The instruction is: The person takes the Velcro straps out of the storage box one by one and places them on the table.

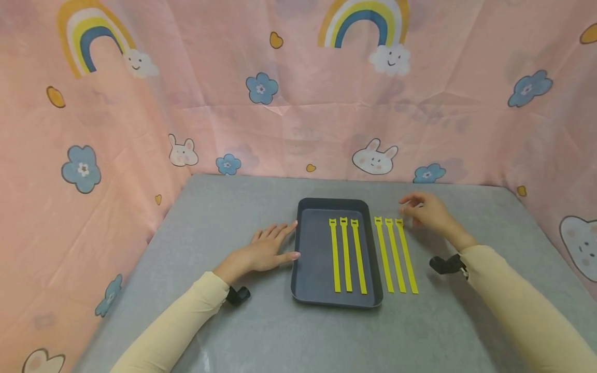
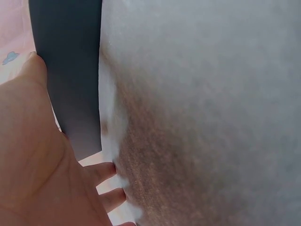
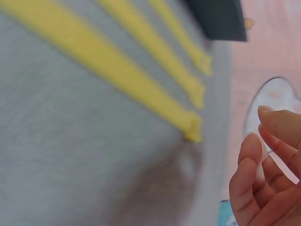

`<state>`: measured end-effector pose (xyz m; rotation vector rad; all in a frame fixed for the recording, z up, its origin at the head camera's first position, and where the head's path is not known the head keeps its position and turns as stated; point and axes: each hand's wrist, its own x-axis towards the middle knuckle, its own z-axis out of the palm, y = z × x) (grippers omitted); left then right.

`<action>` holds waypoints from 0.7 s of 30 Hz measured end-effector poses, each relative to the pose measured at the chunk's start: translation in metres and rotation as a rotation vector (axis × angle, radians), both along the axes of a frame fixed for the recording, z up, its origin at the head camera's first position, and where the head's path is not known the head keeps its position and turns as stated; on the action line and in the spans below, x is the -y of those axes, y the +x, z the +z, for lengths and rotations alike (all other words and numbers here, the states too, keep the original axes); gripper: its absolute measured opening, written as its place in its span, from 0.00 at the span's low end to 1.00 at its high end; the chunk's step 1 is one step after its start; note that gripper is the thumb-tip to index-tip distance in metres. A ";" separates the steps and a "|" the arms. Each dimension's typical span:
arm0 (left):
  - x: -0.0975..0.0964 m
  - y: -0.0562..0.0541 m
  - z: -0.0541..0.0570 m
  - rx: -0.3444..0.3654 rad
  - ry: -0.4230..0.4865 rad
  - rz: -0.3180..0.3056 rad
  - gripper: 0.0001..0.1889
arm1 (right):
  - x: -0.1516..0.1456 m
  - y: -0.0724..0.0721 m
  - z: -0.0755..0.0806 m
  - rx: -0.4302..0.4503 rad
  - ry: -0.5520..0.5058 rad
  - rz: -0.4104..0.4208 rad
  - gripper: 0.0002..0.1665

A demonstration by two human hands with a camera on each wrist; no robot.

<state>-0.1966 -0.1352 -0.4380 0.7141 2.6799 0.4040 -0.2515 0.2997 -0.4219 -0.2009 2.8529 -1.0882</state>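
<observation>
A dark grey rectangular tray lies on the table, and my left hand touches its left side with thumb and fingers extended. Inside the tray, three yellow cable straps with slotted heads lie side by side, heads toward the far end. Three more yellow straps lie on the table just right of the tray, laid out the same way. My right hand is above the table beside the head of the rightmost strap, fingers loosely bent and holding nothing. In the right wrist view, a gap separates this hand from the straps.
The grey table extends around the tray on every side. A pink patterned cloth hangs behind the table and along its left and right sides. Each wrist carries a black camera mount, such as the right one.
</observation>
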 end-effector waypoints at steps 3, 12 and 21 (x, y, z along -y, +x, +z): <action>0.000 0.000 0.000 0.001 -0.004 -0.001 0.45 | 0.005 -0.001 0.014 -0.009 0.000 0.004 0.24; 0.000 0.000 0.003 -0.007 -0.007 -0.014 0.45 | 0.025 0.001 0.041 -0.041 -0.011 0.021 0.23; 0.000 0.000 0.004 0.005 -0.034 -0.032 0.44 | 0.060 0.006 0.051 -0.047 -0.154 0.012 0.26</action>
